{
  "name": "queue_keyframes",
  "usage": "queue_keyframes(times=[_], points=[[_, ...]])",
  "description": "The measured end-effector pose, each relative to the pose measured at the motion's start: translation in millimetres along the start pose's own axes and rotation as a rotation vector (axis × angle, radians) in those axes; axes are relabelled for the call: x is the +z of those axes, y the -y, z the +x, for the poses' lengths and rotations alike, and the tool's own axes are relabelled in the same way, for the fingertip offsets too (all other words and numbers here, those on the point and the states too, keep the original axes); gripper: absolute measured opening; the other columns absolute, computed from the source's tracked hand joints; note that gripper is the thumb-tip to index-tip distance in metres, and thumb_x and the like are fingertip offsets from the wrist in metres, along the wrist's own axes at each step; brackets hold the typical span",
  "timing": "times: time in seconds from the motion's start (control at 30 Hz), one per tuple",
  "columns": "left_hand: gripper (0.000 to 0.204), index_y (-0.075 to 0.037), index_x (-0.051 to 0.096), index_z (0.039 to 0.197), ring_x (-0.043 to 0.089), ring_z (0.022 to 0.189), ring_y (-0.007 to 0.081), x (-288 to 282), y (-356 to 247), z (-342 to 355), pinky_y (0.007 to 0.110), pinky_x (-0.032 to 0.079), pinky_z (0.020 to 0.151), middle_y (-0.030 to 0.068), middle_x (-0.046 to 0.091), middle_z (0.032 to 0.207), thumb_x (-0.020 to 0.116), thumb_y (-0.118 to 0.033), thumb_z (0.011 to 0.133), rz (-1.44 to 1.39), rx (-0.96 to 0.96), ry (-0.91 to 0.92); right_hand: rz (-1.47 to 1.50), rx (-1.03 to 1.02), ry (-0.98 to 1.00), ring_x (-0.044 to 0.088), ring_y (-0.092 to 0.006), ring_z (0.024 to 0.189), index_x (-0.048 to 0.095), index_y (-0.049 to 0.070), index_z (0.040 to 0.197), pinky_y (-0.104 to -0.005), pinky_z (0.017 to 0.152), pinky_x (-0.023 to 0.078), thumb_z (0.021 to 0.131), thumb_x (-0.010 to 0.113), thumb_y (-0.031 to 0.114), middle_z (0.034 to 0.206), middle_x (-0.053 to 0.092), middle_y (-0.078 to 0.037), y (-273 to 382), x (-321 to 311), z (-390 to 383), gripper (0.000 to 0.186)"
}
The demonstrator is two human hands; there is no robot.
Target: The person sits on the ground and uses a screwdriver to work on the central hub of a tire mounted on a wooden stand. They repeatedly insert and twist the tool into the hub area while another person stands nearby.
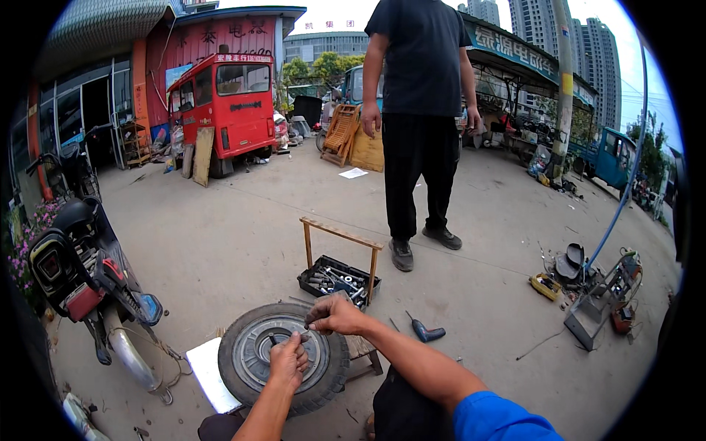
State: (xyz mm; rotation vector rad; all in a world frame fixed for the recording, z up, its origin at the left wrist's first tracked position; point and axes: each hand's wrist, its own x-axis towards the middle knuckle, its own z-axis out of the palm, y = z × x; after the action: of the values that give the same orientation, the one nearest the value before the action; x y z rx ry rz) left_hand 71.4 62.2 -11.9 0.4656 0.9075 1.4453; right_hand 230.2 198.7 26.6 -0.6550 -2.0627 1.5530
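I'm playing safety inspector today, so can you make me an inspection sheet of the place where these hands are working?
Surface: dusty ground; a low wooden stool shows at the wheel's right edge, a white sheet at its left.
Job's things: wheel lying on its side; black tray of tools and metal parts beyond it.
Clutter: pistol-shaped power tool on the ground; yellow case farther right.
Hands: left hand over the hub, right hand near the far rim; anything in their fingers is too small to name.
Cables: a thin line, maybe wire, at right.
Surroundings: standing person, red vehicle, parked scooter.
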Motion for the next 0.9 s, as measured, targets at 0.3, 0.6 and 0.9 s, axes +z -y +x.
queue_keyframes(times=[0.3, 0.6, 0.9], points=[[0.024, -0.009, 0.056, 0.087, 0.029, 0.042, 0.007, -2.0, 0.3, 6.3, 0.025, 0.021, 0.039, -0.0066, 0.032, 0.055, 0.062, -0.027, 0.1, -0.042, 0.016, 0.002, -0.032, 0.018, 0.003, 0.063, -0.0083, 0.068, 0.074, -0.002, 0.102, -0.0254, 0.061, 0.052, 0.085, 0.077, 0.005, 0.082, 0.072, -0.003, 1.3, 9.7, 4.6, 0.019], [0.018, -0.012, 0.055, 0.084, 0.029, 0.041, 0.006, -0.3, 3.5, 5.3, 0.024, 0.023, 0.039, -0.0077, 0.033, 0.055, 0.063, -0.02, 0.098, -0.045, -0.001, 0.003, -0.092, 0.012, 0.029, 0.063, -0.0081, 0.069, 0.073, -0.003, 0.105, -0.0249, 0.061, 0.052, 0.086, 0.077, 0.008, 0.084, 0.073, -0.003, -3.1, 14.4, 5.3, 0.021], [0.019, -0.011, 0.056, 0.082, 0.03, 0.041, 0.006, -1.4, 1.9, -0.2, 0.024, 0.024, 0.039, -0.0081, 0.034, 0.056, 0.066, -0.017, 0.096, -0.003, 0.043, -0.019, -0.126, 0.068, 0.112, 0.054, -0.0077, 0.057, 0.073, -0.003, 0.105, -0.0269, 0.052, 0.045, 0.095, 0.071, 0.023, 0.068, 0.061, 0.0, 4.5, 15.5, -2.7, 0.028]])
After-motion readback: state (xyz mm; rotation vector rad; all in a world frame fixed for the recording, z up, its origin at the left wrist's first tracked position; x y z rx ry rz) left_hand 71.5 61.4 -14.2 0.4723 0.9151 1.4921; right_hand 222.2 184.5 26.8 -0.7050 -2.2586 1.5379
